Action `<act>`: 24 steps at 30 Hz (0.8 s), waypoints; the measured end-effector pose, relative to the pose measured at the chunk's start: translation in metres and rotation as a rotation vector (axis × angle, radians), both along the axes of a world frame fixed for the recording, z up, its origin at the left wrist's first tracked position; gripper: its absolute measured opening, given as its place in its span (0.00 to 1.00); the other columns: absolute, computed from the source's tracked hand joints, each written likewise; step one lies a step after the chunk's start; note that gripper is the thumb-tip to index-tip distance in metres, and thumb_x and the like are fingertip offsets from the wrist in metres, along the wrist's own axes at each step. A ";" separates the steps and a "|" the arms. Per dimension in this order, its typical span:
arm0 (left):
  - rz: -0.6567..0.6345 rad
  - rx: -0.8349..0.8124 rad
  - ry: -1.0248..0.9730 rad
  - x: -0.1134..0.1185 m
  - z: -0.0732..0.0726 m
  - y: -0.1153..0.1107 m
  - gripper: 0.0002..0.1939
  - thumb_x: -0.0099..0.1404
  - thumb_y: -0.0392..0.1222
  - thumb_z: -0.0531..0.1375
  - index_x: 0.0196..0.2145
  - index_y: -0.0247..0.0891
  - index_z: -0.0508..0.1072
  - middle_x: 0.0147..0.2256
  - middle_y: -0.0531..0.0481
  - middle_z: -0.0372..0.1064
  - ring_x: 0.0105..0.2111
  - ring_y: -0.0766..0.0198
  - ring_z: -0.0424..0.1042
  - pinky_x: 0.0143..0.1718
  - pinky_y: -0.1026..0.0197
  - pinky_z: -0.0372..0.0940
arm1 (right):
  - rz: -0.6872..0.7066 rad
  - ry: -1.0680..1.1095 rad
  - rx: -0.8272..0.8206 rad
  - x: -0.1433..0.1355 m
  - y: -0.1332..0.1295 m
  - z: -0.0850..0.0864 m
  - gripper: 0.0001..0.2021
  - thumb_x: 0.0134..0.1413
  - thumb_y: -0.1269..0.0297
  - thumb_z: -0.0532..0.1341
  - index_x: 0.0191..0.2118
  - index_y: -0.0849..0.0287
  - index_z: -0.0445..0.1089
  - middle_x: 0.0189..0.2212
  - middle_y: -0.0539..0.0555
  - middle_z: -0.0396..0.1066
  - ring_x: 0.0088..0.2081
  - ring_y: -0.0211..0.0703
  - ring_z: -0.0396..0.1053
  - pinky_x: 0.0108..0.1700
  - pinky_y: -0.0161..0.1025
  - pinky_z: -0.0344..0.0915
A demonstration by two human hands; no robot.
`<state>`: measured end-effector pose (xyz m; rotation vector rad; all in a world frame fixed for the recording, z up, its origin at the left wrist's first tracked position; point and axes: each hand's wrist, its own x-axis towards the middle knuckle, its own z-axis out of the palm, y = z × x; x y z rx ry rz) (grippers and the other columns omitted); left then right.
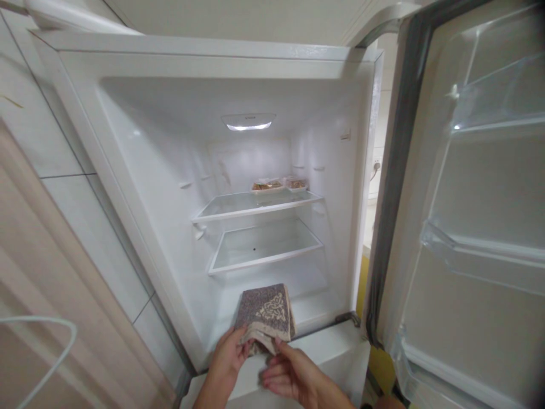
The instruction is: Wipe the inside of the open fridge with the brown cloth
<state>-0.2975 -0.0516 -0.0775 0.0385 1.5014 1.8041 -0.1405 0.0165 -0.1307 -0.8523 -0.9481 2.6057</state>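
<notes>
A folded towel (264, 309), grey-brown with a pale woven pattern and a light border, is held at the lower front opening of the fridge (147, 142). My left hand (230, 352) grips the towel's left corner between thumb and fingers. On the near right edge, my right hand (293, 366) pinches the cloth with the thumb on top, its other fingers curled below. Beyond the towel are a lower glass shelf (272, 247) with a small dark speck and an upper glass shelf (230, 205).
Packed food trays (268, 185) sit at the back right of the upper shelf. The open fridge door (481, 182) with clear racks stands on the right. A tiled wall (76, 210) and a beige curtain-like surface (51, 272) are at left. A lit lamp (249, 122) is inside.
</notes>
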 end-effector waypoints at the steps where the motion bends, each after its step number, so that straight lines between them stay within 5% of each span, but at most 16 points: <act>1: 0.005 0.015 -0.029 0.001 0.004 0.001 0.06 0.60 0.29 0.64 0.34 0.36 0.71 0.29 0.50 0.77 0.23 0.69 0.74 0.25 0.69 0.67 | 0.016 0.073 -0.060 -0.002 0.000 0.005 0.29 0.55 0.37 0.61 0.36 0.66 0.74 0.35 0.65 0.80 0.33 0.43 0.79 0.38 0.34 0.74; 3: -0.011 0.029 -0.050 0.002 0.010 0.003 0.07 0.60 0.29 0.63 0.34 0.36 0.71 0.29 0.50 0.77 0.24 0.68 0.74 0.26 0.68 0.68 | -0.055 0.189 -0.132 -0.009 0.004 0.013 0.28 0.56 0.39 0.62 0.42 0.65 0.73 0.38 0.62 0.80 0.35 0.42 0.79 0.41 0.35 0.74; 6: -0.041 -0.006 -0.012 -0.001 0.008 0.000 0.09 0.59 0.30 0.63 0.38 0.37 0.71 0.30 0.50 0.77 0.23 0.68 0.74 0.26 0.67 0.67 | -0.336 0.192 -0.090 -0.023 0.019 0.018 0.21 0.53 0.48 0.66 0.43 0.61 0.72 0.38 0.57 0.80 0.37 0.41 0.78 0.41 0.35 0.74; 12: -0.099 -0.163 0.121 -0.023 -0.026 -0.010 0.15 0.56 0.37 0.64 0.42 0.41 0.71 0.30 0.53 0.76 0.26 0.66 0.75 0.30 0.64 0.68 | -0.488 -0.056 0.381 -0.030 0.040 0.000 0.15 0.39 0.55 0.67 0.34 0.57 0.69 0.26 0.51 0.75 0.29 0.44 0.75 0.32 0.38 0.71; 15: -0.199 -0.304 0.387 -0.033 -0.042 -0.017 0.12 0.55 0.43 0.63 0.38 0.41 0.71 0.26 0.55 0.73 0.25 0.62 0.74 0.29 0.61 0.67 | -0.512 -0.200 0.568 -0.020 0.046 -0.011 0.12 0.37 0.59 0.66 0.32 0.56 0.69 0.24 0.49 0.72 0.29 0.46 0.73 0.34 0.40 0.70; 18: -0.224 -0.372 0.848 -0.040 -0.044 -0.026 0.11 0.56 0.47 0.59 0.37 0.42 0.71 0.26 0.52 0.74 0.31 0.55 0.77 0.35 0.56 0.70 | -0.623 -0.322 0.821 -0.008 0.049 -0.010 0.10 0.42 0.62 0.62 0.34 0.56 0.71 0.32 0.56 0.75 0.39 0.52 0.74 0.46 0.46 0.71; 21: -0.135 -0.363 1.230 -0.045 -0.036 -0.030 0.14 0.59 0.46 0.55 0.40 0.42 0.72 0.37 0.45 0.78 0.42 0.51 0.78 0.47 0.50 0.71 | -0.719 -0.354 1.234 -0.009 0.042 0.006 0.17 0.52 0.63 0.55 0.47 0.59 0.71 0.50 0.63 0.73 0.54 0.53 0.69 0.60 0.50 0.64; 24: -0.138 -0.342 1.441 -0.054 -0.034 -0.025 0.16 0.61 0.42 0.51 0.43 0.40 0.74 0.45 0.40 0.77 0.49 0.50 0.76 0.55 0.45 0.69 | -0.481 -0.310 1.535 -0.031 0.026 0.026 0.21 0.59 0.64 0.52 0.56 0.57 0.70 0.63 0.60 0.65 0.66 0.52 0.58 0.69 0.53 0.53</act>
